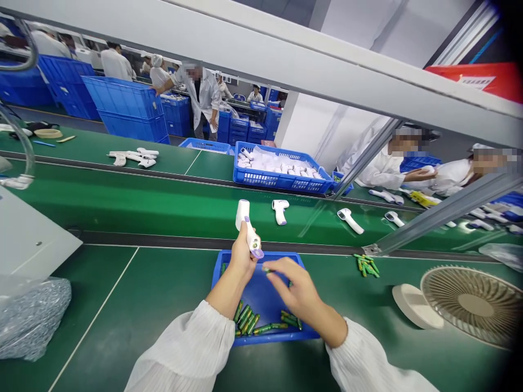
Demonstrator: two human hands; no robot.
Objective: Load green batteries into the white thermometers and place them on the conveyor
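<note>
My left hand (pixel 242 251) is closed round a white and purple handheld thermometer (pixel 244 215), whose lower end shows an open compartment with something green inside. Just to the right, my right hand (pixel 295 283) pinches a small green battery (pixel 266 269) between thumb and index finger, close to the thermometer but apart from it. Below both hands lies a shallow blue tray (pixel 265 342). Several green batteries (pixel 247 321) rest at its lower left, and others (pixel 288 319) at its lower right. My hands and forearms cover part of the tray.
White thermometers (pixel 280 211) lie along the green conveyor (pixel 183 209). Beyond it stands a blue basket (pixel 281 179) of thermometers. Loose batteries (pixel 366 265) and a beige fan (pixel 469 305) are at right, a plastic bag (pixel 35 316) at left. Several people work behind.
</note>
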